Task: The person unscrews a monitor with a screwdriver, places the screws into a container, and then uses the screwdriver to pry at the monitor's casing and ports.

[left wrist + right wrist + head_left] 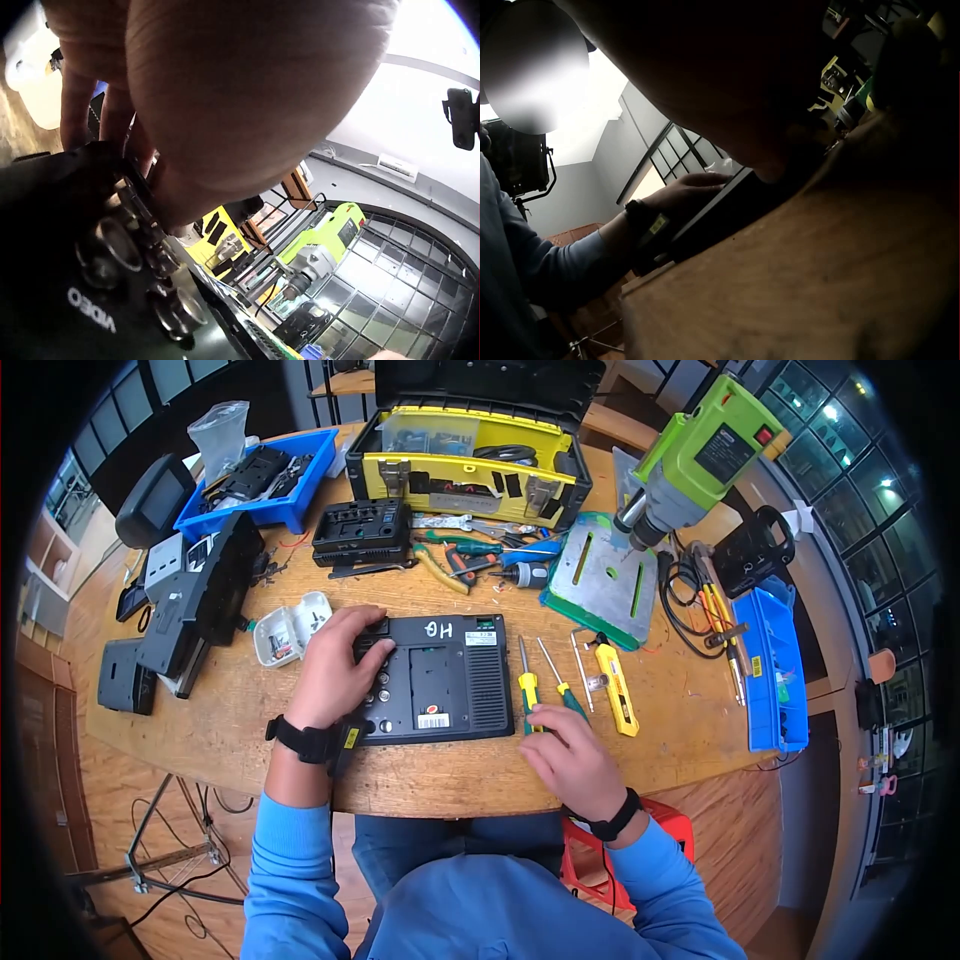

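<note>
A black flat device (425,690) marked "HQ" lies back side up on the wooden table. My left hand (335,670) grips its upper left corner, the thumb on the back face and the fingers over the edge. Round metal connectors (109,251) beside the word "VIDEO" show close up under that hand in the left wrist view. My right hand (575,760), fingers loosely bent, is at the handle end of a yellow-green screwdriver (528,685); whether it touches is unclear. A second screwdriver (562,678) lies alongside. The right wrist view is dark.
Right of the screwdrivers lie a thin metal tool (582,672) and a yellow cutter (617,690). Behind stand a drill press (700,450) and a yellow-black toolbox (465,475). A small white case (275,638), black devices (180,620) and a blue bin (770,670) flank the work.
</note>
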{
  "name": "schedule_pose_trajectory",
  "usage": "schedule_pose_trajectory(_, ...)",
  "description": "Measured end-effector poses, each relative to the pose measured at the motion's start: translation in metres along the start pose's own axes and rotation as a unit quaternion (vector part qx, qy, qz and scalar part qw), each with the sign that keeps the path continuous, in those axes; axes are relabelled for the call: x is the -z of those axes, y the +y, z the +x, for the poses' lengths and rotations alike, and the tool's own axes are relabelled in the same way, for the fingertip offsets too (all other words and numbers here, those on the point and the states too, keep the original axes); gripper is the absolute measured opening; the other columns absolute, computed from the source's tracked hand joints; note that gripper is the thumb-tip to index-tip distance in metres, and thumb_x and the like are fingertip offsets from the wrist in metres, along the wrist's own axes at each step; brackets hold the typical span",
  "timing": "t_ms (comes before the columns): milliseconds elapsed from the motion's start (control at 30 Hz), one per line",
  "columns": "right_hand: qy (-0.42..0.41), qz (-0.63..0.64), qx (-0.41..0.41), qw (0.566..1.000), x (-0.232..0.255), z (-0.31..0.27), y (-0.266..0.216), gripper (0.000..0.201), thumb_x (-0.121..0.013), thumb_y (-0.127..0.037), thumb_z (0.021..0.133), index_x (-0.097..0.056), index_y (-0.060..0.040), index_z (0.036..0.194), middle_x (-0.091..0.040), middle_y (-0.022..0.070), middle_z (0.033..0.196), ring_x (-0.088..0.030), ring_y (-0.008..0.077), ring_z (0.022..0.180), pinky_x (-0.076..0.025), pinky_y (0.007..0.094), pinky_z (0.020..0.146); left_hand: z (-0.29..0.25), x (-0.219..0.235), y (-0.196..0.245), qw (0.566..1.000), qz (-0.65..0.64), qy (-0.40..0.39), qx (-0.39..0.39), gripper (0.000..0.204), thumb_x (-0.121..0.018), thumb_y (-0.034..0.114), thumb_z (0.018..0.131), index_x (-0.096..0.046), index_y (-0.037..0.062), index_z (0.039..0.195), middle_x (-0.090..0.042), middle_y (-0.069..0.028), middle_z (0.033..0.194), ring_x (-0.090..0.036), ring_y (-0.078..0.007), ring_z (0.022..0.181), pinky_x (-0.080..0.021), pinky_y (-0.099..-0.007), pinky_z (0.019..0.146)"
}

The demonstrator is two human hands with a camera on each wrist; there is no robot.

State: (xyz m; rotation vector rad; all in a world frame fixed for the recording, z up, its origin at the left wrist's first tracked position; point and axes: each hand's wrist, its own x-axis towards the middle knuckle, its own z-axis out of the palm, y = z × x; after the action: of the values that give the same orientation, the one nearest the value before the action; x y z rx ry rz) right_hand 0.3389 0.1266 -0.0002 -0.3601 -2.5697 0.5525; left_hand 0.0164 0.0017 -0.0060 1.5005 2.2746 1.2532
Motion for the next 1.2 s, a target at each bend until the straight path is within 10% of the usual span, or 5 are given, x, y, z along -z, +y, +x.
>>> schedule_pose_trajectory(167, -0.022, -0.008, 0.01, 1.0, 0.002, -0.004, 0.0, 0.021, -0.08, -0.003, 0.086, -0.073, -0.0033, 0.106, -0.067, 0.0128, 0.119, -0.067, 0.035, 0.118, -0.058, 0.0427, 0.1, -0.001, 0.001, 0.001, 1.0, -0.012, 0.003, -0.003, 0.035, -0.079, 0.005, 0.091, -0.069, -0.0047, 0.123, -0.072, -0.0225, 0.123, -0.07, -0.0397, 0.115, -0.055, -0.0415, 0.101)
schedule_pose_trajectory(733, 0.112, -0.037, -0.337, 0.934, 0.018, -0.032, -0.001, 0.025, -0.075, -0.008, 0.093, -0.072, -0.0024, 0.117, -0.07, 0.0149, 0.098, -0.069, 0.0314, 0.09, -0.057, 0.0408, 0.08, -0.005, 0.0, -0.008, 1.0, 0.009, 0.013, -0.008, 0.032, -0.066, -0.001, 0.099, -0.067, -0.0026, 0.131, -0.071, -0.0209, 0.127, -0.069, -0.0362, 0.12, -0.053, -0.0393, 0.104)
schedule_pose_trajectory(967, 0.287, -0.083, -0.143, 0.943, 0.061, 0.034, 0.001, 0.024, -0.072, -0.004, 0.097, -0.072, 0.0004, 0.12, -0.071, 0.0123, 0.102, -0.068, 0.018, 0.09, -0.056, 0.0304, 0.079, 0.005, 0.009, -0.011, 1.0, -0.001, 0.012, 0.004, 0.032, -0.07, 0.002, 0.098, -0.07, -0.0012, 0.13, -0.077, -0.0187, 0.117, -0.073, -0.0327, 0.111, -0.057, -0.0379, 0.097)
schedule_pose_trajectory(1033, 0.348, 0.133, -0.118, 0.921, 0.061, 0.067, -0.008, 0.023, -0.071, -0.003, 0.098, -0.072, 0.001, 0.121, -0.07, 0.0106, 0.104, -0.067, 0.0141, 0.094, -0.055, 0.0284, 0.081, 0.01, 0.016, -0.004, 0.998, -0.039, -0.021, 0.049, 0.035, -0.074, 0.004, 0.097, -0.071, 0.0, 0.131, -0.077, -0.017, 0.121, -0.073, -0.0299, 0.113, -0.057, -0.0369, 0.098)
schedule_pose_trajectory(1200, 0.274, 0.166, -0.04, 0.947, 0.038, 0.149, -0.027, 0.022, -0.077, -0.007, 0.096, -0.074, -0.0012, 0.117, -0.071, 0.0076, 0.098, -0.067, 0.0117, 0.084, -0.054, 0.0267, 0.073, 0.01, 0.023, -0.006, 0.996, -0.066, -0.028, 0.044, 0.04, -0.08, 0.004, 0.092, -0.071, -0.0005, 0.131, -0.077, -0.0156, 0.122, -0.074, -0.0275, 0.112, -0.057, -0.0357, 0.097)
